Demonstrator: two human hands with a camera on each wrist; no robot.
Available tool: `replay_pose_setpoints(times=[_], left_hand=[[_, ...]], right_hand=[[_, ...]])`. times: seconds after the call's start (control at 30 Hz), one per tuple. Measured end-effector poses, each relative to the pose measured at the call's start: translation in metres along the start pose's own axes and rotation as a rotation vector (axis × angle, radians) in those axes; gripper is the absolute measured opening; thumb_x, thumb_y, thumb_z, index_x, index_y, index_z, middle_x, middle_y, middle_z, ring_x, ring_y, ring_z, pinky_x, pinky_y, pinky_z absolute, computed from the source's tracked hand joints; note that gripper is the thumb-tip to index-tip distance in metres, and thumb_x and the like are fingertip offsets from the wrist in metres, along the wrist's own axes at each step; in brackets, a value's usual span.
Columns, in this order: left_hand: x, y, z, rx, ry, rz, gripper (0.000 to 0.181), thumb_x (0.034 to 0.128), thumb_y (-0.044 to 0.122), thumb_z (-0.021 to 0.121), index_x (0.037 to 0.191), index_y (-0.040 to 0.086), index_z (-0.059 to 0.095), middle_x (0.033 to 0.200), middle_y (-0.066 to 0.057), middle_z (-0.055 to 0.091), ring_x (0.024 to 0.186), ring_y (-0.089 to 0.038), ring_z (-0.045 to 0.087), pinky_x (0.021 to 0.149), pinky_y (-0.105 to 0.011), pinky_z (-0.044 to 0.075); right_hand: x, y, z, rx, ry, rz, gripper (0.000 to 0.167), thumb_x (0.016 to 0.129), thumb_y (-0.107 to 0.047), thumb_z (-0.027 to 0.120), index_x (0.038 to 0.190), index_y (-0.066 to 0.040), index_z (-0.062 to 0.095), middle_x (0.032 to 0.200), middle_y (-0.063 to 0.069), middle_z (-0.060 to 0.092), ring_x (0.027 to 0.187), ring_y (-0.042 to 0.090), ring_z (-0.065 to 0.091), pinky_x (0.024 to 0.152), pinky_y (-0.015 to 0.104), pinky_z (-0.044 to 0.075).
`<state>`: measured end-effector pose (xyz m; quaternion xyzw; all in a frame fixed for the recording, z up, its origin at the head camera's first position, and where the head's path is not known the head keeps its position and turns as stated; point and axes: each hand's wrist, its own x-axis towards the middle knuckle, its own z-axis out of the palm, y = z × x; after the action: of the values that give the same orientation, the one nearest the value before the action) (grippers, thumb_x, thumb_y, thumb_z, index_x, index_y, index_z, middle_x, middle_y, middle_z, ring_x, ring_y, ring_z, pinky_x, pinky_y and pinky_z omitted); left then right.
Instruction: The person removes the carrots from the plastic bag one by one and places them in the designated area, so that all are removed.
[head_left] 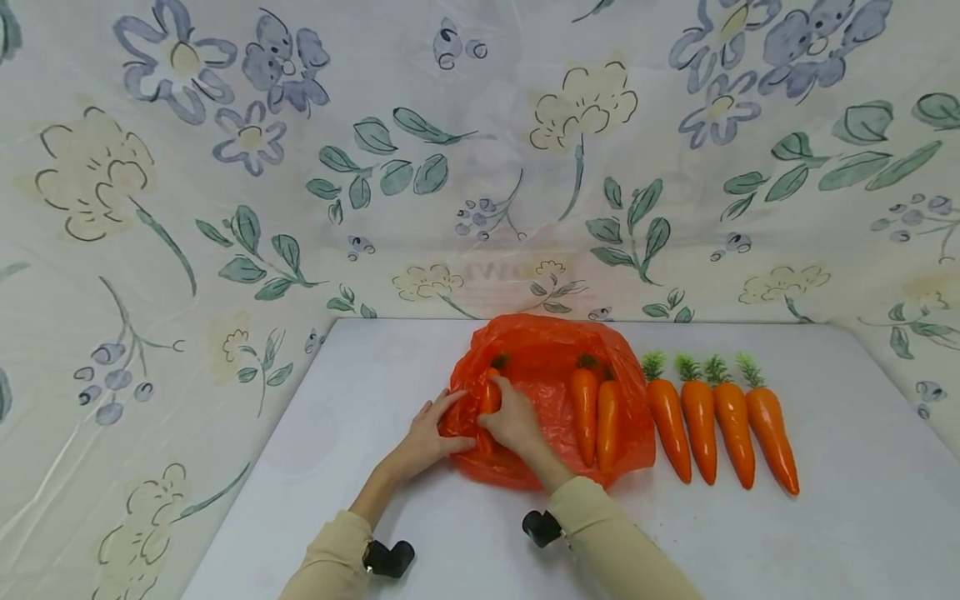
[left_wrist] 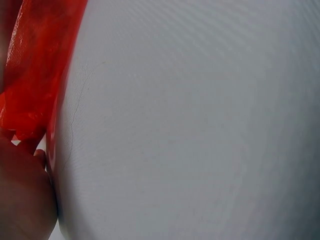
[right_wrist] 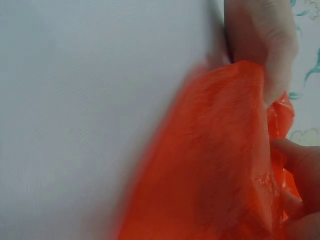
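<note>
While R fingers [head_left: 506,392] grip carrot [head_left: 490,400], top [head_left: 500,361] away, axis approx. near-far

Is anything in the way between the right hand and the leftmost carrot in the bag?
Nothing visible: the right hand is inside the open bag, directly pinching that carrot.

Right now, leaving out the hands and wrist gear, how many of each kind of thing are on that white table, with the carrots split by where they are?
Carrots visible inside the red bag: 3
Carrots lying beside it on the white table: 4
Bags: 1
Total: 8, not counting anything the folds may hide
</note>
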<state>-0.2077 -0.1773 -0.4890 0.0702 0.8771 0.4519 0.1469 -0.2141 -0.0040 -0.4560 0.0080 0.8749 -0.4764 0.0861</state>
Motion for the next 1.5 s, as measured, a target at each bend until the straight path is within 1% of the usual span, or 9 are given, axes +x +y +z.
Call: replay_pose_setpoints(times=[0.1,0.33,0.6,0.87,1.03,1.23,1.37,1.5], left_hand=[[-0.001,0.0,0.0,-0.001,0.0,-0.003,0.08,0.0816,0.035,0.073,0.152,0.029,0.036,0.166,-0.013,0.01,0.149,-0.045,-0.002,0.107,-0.077,0.019],[-0.002,0.001,0.001,-0.004,0.003,-0.003,0.079,0.0812,0.035,0.073,0.151,0.029,0.037,0.166,-0.013,0.01,0.149,-0.045,-0.002,0.107,-0.077,0.018],[-0.001,0.001,0.001,0.0,0.0,0.001,0.079,0.0818,0.035,0.074,0.151,0.03,0.037,0.166,-0.012,0.01,0.149,-0.044,-0.002,0.107,-0.077,0.018],[0.0,0.003,0.0,-0.002,0.002,0.0,0.079,0.0809,0.035,0.075,0.151,0.029,0.038,0.166,-0.012,0.011,0.149,-0.045,-0.002,0.107,-0.077,0.02],[0.0,0.002,0.0,-0.005,0.001,0.001,0.079,0.0809,0.036,0.075,0.151,0.029,0.038,0.166,-0.012,0.01,0.149,-0.044,-0.002,0.107,-0.076,0.02],[0.0,0.001,0.0,0.004,0.006,0.007,0.078,0.0811,0.037,0.074,0.15,0.03,0.039,0.166,-0.012,0.011,0.149,-0.045,-0.002,0.107,-0.077,0.017],[-0.001,0.001,0.0,0.003,0.005,0.005,0.078,0.0813,0.037,0.074,0.15,0.03,0.039,0.166,-0.012,0.011,0.149,-0.045,-0.002,0.107,-0.077,0.017],[-0.001,0.0,0.0,0.001,0.004,0.005,0.078,0.0814,0.036,0.074,0.151,0.029,0.039,0.166,-0.012,0.01,0.149,-0.045,-0.002,0.107,-0.077,0.017]], right_hand=[[0.001,0.002,0.002,-0.005,0.008,0.003,0.072,0.086,-0.008,0.075,0.149,-0.012,0.04,0.138,0.018,0.052,0.121,0.036,0.052,0.104,0.058,0.044],[0.001,0.005,0.004,-0.016,0.021,0.001,0.074,0.084,-0.007,0.077,0.147,-0.011,0.039,0.137,0.018,0.052,0.118,0.036,0.053,0.103,0.058,0.045],[0.001,0.005,0.001,0.022,0.024,0.016,0.072,0.086,-0.003,0.073,0.148,-0.012,0.039,0.136,0.017,0.053,0.115,0.035,0.053,0.102,0.055,0.047],[0.001,0.005,-0.004,0.046,0.007,0.043,0.07,0.086,-0.002,0.07,0.148,-0.013,0.039,0.136,0.015,0.052,0.113,0.033,0.052,0.103,0.056,0.046],[0.001,0.005,-0.006,0.044,-0.001,0.053,0.069,0.086,-0.003,0.071,0.147,-0.013,0.039,0.132,0.016,0.054,0.107,0.033,0.054,0.099,0.054,0.049],[-0.002,0.005,-0.013,0.042,-0.021,0.056,0.067,0.088,-0.004,0.07,0.148,-0.012,0.039,0.13,0.016,0.055,0.106,0.032,0.055,0.096,0.051,0.052],[-0.003,0.006,-0.021,0.026,-0.034,0.048,0.065,0.088,-0.006,0.07,0.147,-0.01,0.042,0.128,0.016,0.056,0.104,0.032,0.055,0.093,0.049,0.053],[-0.003,0.008,-0.03,0.016,-0.053,0.059,0.064,0.087,-0.007,0.069,0.146,-0.01,0.044,0.129,0.016,0.056,0.103,0.031,0.055,0.093,0.048,0.052]])
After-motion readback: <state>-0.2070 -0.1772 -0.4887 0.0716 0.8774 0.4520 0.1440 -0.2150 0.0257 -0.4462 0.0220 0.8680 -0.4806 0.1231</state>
